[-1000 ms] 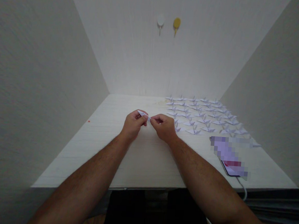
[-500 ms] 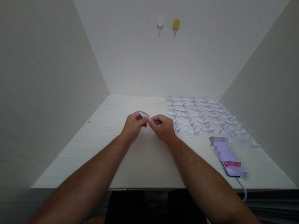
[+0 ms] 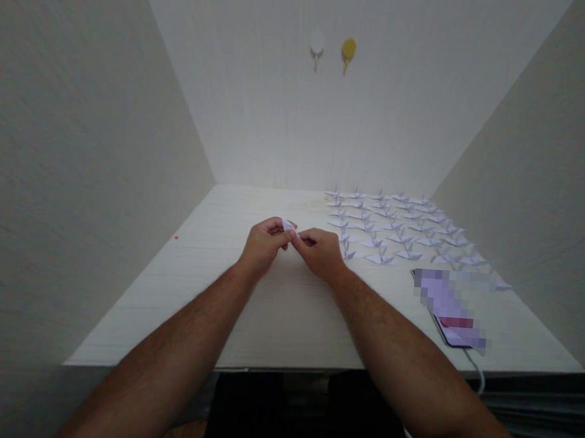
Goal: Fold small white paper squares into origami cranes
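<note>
Pinching a small piece of folded paper (image 3: 288, 226) between them: left hand (image 3: 263, 242) and right hand (image 3: 323, 249), near the middle of the tabletop (image 3: 285, 318). Paper: white, narrow, slanting; its broader end shows above the left thumb, pointing up and to the left, and its thin end runs down to the right fingertips. Most of its surface is covered, so the exact fold cannot be read.

Fingers, left: clamped on the paper, thumb across the near face, index curled behind. Fingers, right: thumb and index together on the thin end, remaining fingers curled in. The two thumb tips are just beside each other.

Pose: left forearm (image 3: 178, 341) and right forearm (image 3: 398, 346) enter from the lower corners and converge, forming a wide V; knuckles face outward, thumbs inward. Cannot tell whether the hands rest on the surface or are held above it.

Surroundings: rows of white paper birds (image 3: 395, 227), wings spread, on the far right part of the tabletop; the nearest ones lie just beside the right wrist. Phone (image 3: 440, 299), screen blurred into blocks, lies aslant in front of the birds, a white cable (image 3: 479, 379) at its near end. Small orange-red spot (image 3: 176, 237) by the left edge.
</note>
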A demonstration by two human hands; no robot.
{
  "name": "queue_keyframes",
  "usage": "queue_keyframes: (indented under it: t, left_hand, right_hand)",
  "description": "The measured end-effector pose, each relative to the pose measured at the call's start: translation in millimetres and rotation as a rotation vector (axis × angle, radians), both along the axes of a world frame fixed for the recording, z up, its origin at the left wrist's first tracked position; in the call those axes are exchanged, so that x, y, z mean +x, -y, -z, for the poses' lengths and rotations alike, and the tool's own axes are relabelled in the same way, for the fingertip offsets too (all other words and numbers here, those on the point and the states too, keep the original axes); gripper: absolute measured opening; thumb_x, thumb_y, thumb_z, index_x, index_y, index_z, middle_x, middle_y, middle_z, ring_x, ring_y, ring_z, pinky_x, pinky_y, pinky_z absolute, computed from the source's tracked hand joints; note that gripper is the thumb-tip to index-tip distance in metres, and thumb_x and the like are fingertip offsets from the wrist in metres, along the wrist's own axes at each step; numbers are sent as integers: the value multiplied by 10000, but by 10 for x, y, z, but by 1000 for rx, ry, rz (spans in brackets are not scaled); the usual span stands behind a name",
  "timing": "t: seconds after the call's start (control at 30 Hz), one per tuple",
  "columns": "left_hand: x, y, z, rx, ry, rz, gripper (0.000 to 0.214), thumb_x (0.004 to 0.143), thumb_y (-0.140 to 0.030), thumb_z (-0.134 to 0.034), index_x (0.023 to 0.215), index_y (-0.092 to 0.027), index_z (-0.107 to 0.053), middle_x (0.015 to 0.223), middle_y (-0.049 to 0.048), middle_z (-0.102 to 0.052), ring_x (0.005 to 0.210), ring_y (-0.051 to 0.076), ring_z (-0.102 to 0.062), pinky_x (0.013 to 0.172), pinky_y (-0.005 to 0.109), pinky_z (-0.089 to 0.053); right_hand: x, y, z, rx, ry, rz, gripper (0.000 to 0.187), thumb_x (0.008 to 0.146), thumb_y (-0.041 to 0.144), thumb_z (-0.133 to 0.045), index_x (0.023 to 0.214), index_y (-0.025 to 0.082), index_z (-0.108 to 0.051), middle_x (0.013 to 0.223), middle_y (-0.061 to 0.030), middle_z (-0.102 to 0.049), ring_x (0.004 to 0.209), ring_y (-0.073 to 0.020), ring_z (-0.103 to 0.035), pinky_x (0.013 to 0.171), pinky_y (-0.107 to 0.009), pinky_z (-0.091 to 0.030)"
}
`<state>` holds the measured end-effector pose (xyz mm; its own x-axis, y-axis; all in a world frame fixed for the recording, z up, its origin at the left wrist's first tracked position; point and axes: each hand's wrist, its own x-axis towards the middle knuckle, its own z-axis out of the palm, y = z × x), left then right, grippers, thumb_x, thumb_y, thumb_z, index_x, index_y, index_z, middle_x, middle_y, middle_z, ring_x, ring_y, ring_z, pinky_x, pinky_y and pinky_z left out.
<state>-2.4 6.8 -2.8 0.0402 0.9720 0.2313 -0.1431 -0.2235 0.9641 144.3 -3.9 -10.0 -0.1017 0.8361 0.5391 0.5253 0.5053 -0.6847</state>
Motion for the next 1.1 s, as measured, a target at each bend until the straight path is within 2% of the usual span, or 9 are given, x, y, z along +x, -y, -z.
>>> queue_keyframes:
  t: [0.13, 0.3, 0.43, 0.63, 1.1]
  left_hand:
    - [5, 0, 0, -6, 27, -15, 204, 599, -245, -793, 743, -155, -680, 780, 29, -670, 601, 94, -521, 522, 234, -373]
    - [6, 5, -6, -13, 23, -3, 193, 602, -250, -800, 699, -154, -664, 743, 26, -663, 602, 94, -519, 517, 227, -354]
    - [1, 14, -22, -51, 30, 27, 219, 591, -268, -811, 710, -153, -668, 743, 23, -656, 564, 80, -483, 500, 226, -325]
    - [-12, 20, -39, -124, 75, 113, 240, 563, -224, -823, 748, -151, -689, 665, 5, -618, 565, 84, -490, 507, 222, -324]
    - [-18, 16, -32, -150, 95, 115, 199, 541, -193, -813, 675, -140, -676, 602, -3, -589, 531, 81, -463, 517, 232, -317]
  right_hand:
    - [5, 8, -13, -42, -40, -38, 257, 861, 388, -634, 761, 192, -768, 665, -4, -709, 594, -105, -596, 580, -221, -402]
    - [3, 22, -42, -111, -101, -69, 273, 842, 393, -642, 730, 174, -760, 600, 5, -678, 543, -98, -565, 542, -214, -387]
    - [-1, 26, -45, -85, -83, -22, 247, 817, 338, -655, 657, 164, -730, 539, 20, -626, 518, -89, -525, 529, -212, -360]
    - [5, 12, -18, -66, -69, -26, 212, 811, 313, -652, 670, 176, -732, 572, 16, -647, 545, -95, -547, 551, -213, -376]
    - [6, 4, 0, -2, -33, -61, 188, 813, 277, -646, 674, 187, -734, 605, 11, -664, 558, -94, -554, 568, -217, -382]
